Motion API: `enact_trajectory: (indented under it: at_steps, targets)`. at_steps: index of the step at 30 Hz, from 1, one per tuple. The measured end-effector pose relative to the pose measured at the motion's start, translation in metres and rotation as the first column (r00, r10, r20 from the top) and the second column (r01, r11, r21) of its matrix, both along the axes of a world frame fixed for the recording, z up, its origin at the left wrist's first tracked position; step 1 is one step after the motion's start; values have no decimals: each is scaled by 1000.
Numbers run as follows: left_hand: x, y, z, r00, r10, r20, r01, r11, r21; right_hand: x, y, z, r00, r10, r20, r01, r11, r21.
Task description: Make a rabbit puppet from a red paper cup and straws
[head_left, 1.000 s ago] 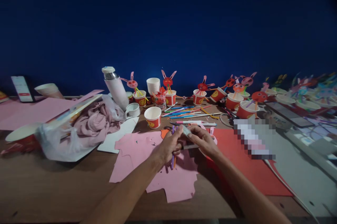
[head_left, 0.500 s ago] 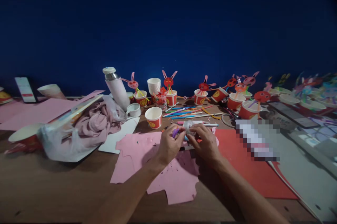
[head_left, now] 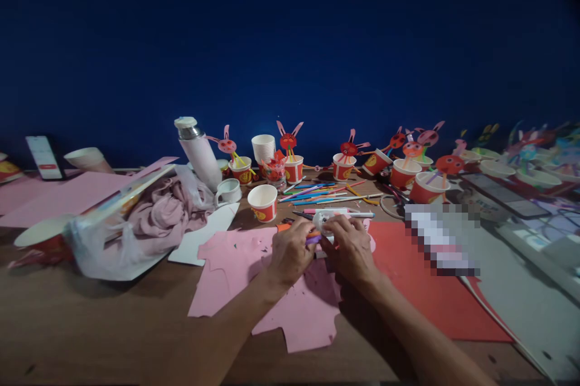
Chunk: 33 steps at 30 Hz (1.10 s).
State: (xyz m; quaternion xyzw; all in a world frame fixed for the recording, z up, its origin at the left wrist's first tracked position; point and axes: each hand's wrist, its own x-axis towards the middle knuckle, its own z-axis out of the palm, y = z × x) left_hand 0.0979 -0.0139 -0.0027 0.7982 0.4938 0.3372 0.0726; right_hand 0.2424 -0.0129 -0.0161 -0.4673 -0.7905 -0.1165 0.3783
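Observation:
My left hand (head_left: 292,253) is closed, its fingertips pinching a slim purple piece (head_left: 312,240) whose exact kind I cannot make out. Beside it, my right hand (head_left: 351,247) curls its fingers round a clear, whitish roll that looks like tape (head_left: 322,218). The fingertips of both hands nearly meet above cut pink paper (head_left: 235,271). An orange item (head_left: 284,228) shows just beyond my left knuckles. To the right of my right hand lies a red sheet (head_left: 421,295).
Colored sticks (head_left: 312,193) and pens (head_left: 362,214) lie past my hands. A paper cup (head_left: 262,203) stands in front of rabbit-decorated cups (head_left: 294,170). Leftward are a thermos (head_left: 202,159), a mug (head_left: 228,191) and a plastic bag (head_left: 97,247). A phone (head_left: 502,196) rests at right.
My left hand has turned over, and the purple piece now points across toward my right hand. My right fingers have shifted slightly round the clear roll.

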Motion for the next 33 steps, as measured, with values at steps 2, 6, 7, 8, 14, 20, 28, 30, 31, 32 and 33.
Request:
enact_trajectory:
  at_steps: [2,6,7,8,14,20,28,30,31,32,33]
  targets:
    - [1,0,1,1000,6,-9,-6,1000,-1,0,0,-1,1000,-6,14,6,1000,-12]
    - [2,2,-1,999,8,47,-8,1000,0,-2,0,-4,1000,9,-4,-9,1000,-24]
    - [2,2,-2,997,9,81,-9,1000,-1,-3,0,-4,1000,18,-18,-18,1000,-25]
    - [3,4,-3,992,7,122,-7,1000,-5,-3,0,-4,999,26,-33,-26,999,-24]
    - [0,12,-3,947,44,319,-39,999,-24,-5,1,-4,994,31,-101,-32,999,-7]
    - [-4,13,-2,926,-23,378,43,998,-46,-4,3,-5,995,5,-99,-7,1000,-20]
    - [-4,12,-7,943,-72,325,100,992,-72,-2,3,-7,993,36,-111,-41,998,-45]
    - [-4,10,-7,953,-92,289,112,992,-53,-2,2,-7,993,45,-112,-52,997,-59]
    - [-4,9,-6,956,-93,277,109,993,-41,-2,2,-6,993,46,-112,-54,996,-69]
    - [-4,8,-6,959,-88,269,99,995,-29,-2,1,-6,992,45,-114,-54,995,-80]
    - [-3,7,-5,962,-80,260,87,996,-16,-3,1,-5,992,43,-116,-54,995,-88]
